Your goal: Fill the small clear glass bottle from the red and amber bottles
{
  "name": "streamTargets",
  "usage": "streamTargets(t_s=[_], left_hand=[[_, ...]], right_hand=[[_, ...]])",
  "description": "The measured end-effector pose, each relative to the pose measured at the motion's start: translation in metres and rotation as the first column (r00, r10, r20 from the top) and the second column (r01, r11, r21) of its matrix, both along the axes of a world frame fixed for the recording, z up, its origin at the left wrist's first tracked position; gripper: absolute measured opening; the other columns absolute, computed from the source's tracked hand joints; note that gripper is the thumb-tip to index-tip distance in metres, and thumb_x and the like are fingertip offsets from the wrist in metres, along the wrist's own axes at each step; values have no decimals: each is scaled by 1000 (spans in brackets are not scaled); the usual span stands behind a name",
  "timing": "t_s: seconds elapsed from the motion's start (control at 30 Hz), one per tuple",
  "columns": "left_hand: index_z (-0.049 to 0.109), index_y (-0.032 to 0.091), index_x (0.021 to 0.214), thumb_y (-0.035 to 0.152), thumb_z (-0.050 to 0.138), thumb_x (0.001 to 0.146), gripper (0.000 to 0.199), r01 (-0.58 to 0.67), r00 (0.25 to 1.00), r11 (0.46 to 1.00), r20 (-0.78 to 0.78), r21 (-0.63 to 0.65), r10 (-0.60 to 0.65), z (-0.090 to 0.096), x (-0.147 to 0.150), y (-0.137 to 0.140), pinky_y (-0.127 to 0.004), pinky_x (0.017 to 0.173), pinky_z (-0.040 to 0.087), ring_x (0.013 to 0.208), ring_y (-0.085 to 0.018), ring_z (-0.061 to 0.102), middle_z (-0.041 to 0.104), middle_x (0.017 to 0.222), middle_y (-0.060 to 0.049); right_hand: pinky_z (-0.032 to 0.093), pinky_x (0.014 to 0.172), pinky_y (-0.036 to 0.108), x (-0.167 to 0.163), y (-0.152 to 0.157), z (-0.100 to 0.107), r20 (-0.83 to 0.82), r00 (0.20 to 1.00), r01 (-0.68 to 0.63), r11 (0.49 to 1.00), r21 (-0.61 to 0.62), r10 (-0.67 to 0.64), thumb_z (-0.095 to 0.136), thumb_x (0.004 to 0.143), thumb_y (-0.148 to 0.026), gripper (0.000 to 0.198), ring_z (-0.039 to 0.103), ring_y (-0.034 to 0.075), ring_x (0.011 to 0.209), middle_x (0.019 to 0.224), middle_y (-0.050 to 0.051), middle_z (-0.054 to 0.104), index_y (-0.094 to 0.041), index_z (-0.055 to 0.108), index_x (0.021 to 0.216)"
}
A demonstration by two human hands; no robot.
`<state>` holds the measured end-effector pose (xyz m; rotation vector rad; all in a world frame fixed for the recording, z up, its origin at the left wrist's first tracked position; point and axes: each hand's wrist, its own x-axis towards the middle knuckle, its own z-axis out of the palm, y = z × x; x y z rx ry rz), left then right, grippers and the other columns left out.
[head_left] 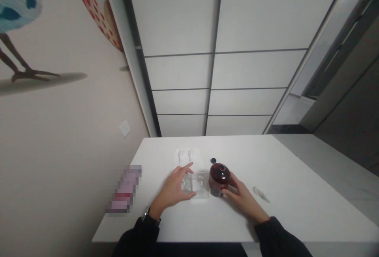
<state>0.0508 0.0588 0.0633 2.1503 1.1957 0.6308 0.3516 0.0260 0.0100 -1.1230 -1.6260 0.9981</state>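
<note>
Two hands on a white table [296, 194]: left [174, 188] grips clear glass [187, 182], right [241, 197] dark jar [219, 179].

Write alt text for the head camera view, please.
A person's left hand rests on a clear glass while the right hand grips a dark red jar on a white table. A small black cap lies behind the jar.

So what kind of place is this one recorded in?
Probably a home room: a plain white table against a wall with a bird mural, a wall switch, and panelled sliding doors behind.
</note>
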Motion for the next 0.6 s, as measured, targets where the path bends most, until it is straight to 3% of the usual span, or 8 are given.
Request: streamTargets(t_s=[0.07, 0.13, 0.2, 0.27, 0.37, 0.43, 0.5, 0.6], left_hand=[[40, 30, 159, 34, 90, 76, 97, 14, 1000, 1000, 9, 10, -14, -4, -2, 1, -51, 119, 43, 129, -32, 59, 65, 138, -8], [38, 28, 161, 60, 90, 73, 107, 28, 998, 999, 57, 43, -31, -9, -8, 1, -56, 125, 35, 143, -37, 50, 58, 150, -13], [34, 25, 163, 90, 74, 70, 120, -4, 987, 995, 161, 104, -12, -13, -16, 2, -59, 130, 24, 155, -41, 34, 45, 164, -18], [36, 23, 160, 101, 46, 78, 114, -147, 950, 977, 298, 157, 95, -15, -23, 3, -58, 131, 22, 158, -40, 31, 40, 167, -20], [57, 21, 134, 86, 28, 98, 79, -437, 840, 889, 416, 137, 348, -17, -31, 9, -51, 122, 37, 138, -32, 54, 62, 140, -16], [64, 22, 98, 77, 36, 101, 61, -538, 791, 835, 410, 114, 454, -20, -34, 15, -46, 109, 46, 113, -29, 62, 69, 106, -10], [51, 24, 70, 74, 44, 99, 58, -571, 777, 815, 388, 101, 496, -26, -34, 20, -42, 92, 49, 91, -26, 58, 59, 78, -4], [28, 27, 58, 76, 39, 98, 64, -600, 753, 799, 373, 48, 543, -37, -30, 26, -33, 63, 39, 63, -19, 40, 34, 59, 3]], right_hand=[[46, 119, 61, 0, -1, -4, 3, 1000, -10, 1000, -5, 10, 75, 91, -48, 72, 62, 36, 139, 151, 20, 62, -20, 52, 155], [44, 120, 62, 1, -1, -9, 7, 1000, -12, 1000, 16, 12, 74, 91, -56, 79, 58, 38, 143, 156, 21, 58, -20, 49, 157], [43, 120, 61, 3, -2, -12, 2, 1000, 30, 996, 86, -30, 71, 91, -64, 85, 55, 38, 146, 160, 21, 53, -21, 45, 159], [50, 115, 57, 4, -5, -12, -2, 984, 177, 966, 189, -180, 64, 95, -66, 76, 61, 35, 140, 154, 20, 59, -21, 48, 155], [60, 95, 47, 6, -9, -5, -7, 893, 432, 850, 303, -451, 53, 103, -59, 43, 73, 29, 107, 114, 13, 76, -21, 69, 117], [57, 82, 42, 7, -11, 0, -11, 841, 512, 790, 338, -541, 51, 104, -60, 45, 68, 26, 87, 87, 8, 71, -24, 66, 83], [50, 66, 37, 6, -12, 4, -19, 813, 549, 755, 359, -582, 50, 103, -65, 57, 57, 21, 69, 65, 3, 56, -25, 49, 61], [28, 46, 31, 2, -13, 9, -50, 767, 608, 699, 376, -640, 47, 101, -72, 69, 30, 14, 48, 48, -5, 27, -27, 26, 52]])
